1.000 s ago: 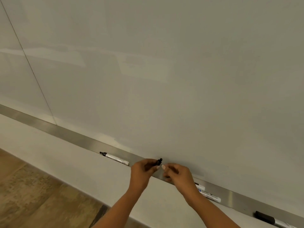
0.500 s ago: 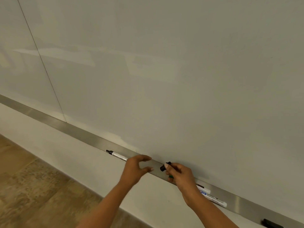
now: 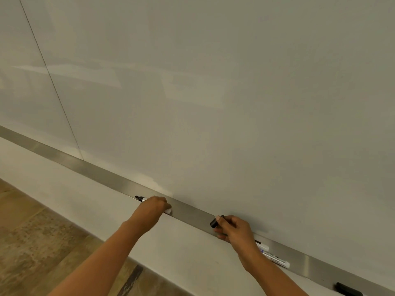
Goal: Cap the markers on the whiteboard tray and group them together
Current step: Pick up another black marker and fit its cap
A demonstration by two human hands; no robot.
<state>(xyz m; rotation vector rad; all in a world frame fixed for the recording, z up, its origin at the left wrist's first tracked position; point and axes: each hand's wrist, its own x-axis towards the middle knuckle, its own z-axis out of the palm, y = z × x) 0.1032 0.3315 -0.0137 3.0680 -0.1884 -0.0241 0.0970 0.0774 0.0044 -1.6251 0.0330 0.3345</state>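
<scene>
A long steel tray (image 3: 188, 212) runs along the foot of the whiteboard. On it lies an uncapped white marker (image 3: 142, 199) with a black tip pointing left; my left hand (image 3: 155, 207) is closed over its barrel. My right hand (image 3: 232, 230) holds a black cap (image 3: 213, 223) between thumb and fingers, just above the tray and apart from the left hand. Behind my right wrist lie two white markers (image 3: 275, 260) side by side on the tray. Another black object (image 3: 348, 289), perhaps a marker end or cap, sits on the tray at the lower right.
The whiteboard (image 3: 213, 92) fills most of the view, with a vertical seam at the left. Below the tray is a pale wall band (image 3: 85, 201), then brown patterned floor (image 3: 38, 242).
My left hand has moved left along the tray and closed on the uncapped marker. The black cap has passed from the left hand to the right, which drew slightly back.
</scene>
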